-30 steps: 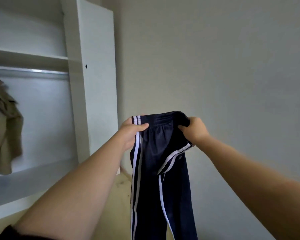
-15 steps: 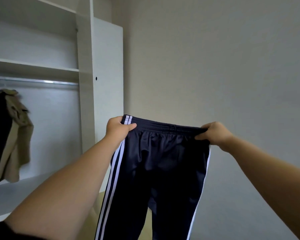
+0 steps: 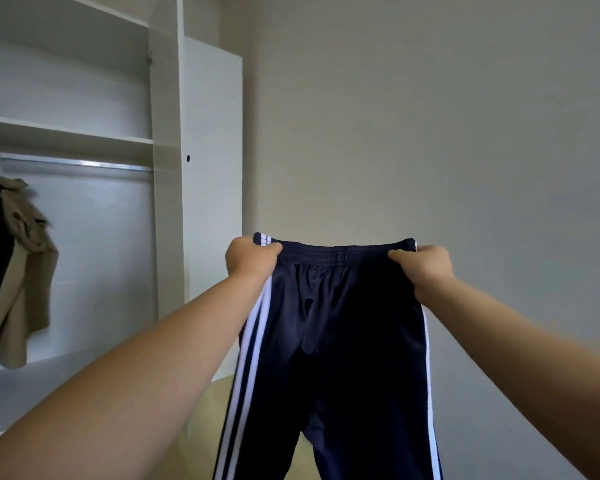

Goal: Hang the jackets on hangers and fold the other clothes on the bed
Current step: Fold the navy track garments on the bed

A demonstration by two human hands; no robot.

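Note:
Navy track pants [image 3: 333, 334] with white side stripes hang in the air in front of me, waistband stretched flat at the top and both legs dropping out of view below. My left hand [image 3: 252, 258] grips the waistband's left corner. My right hand [image 3: 423, 265] grips the right corner. A beige jacket [image 3: 25, 271] with something dark beside it hangs from the closet rail [image 3: 84, 164] at the far left.
An open white closet [image 3: 163, 202] with shelves stands at the left, its door [image 3: 212, 168] swung toward me. A plain grey wall fills the right side. A pale wooden surface [image 3: 219, 396] shows low behind the pants.
The bunched waistband has been pulled wide as my hands moved apart, so the pants now hang flat and spread. The view has tilted up slightly.

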